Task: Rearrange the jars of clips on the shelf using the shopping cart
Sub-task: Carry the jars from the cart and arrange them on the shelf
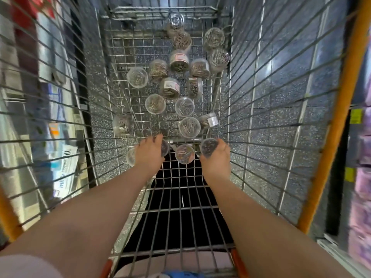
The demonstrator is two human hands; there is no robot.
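Jars: small clear round jars point(169, 87) full of metal clips, some upright, some lying on the side, scattered on the wire floor of the shopping cart point(333, 117), from the centre toward 12 o'clock.
Left hand point(149, 155): near 8 o'clock, fingers curled over a dark-filled jar point(165, 147), which it grips.
Right hand point(217, 157): near 4 o'clock, fingers curled around a second dark jar point(208, 150), which it holds.
Between hands: one upright jar point(184, 154) with mixed clips stands there.

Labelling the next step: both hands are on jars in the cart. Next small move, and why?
Probably lift both up and out: the left hand grips the left jar, the right hand grips the right jar, both low in the cart.
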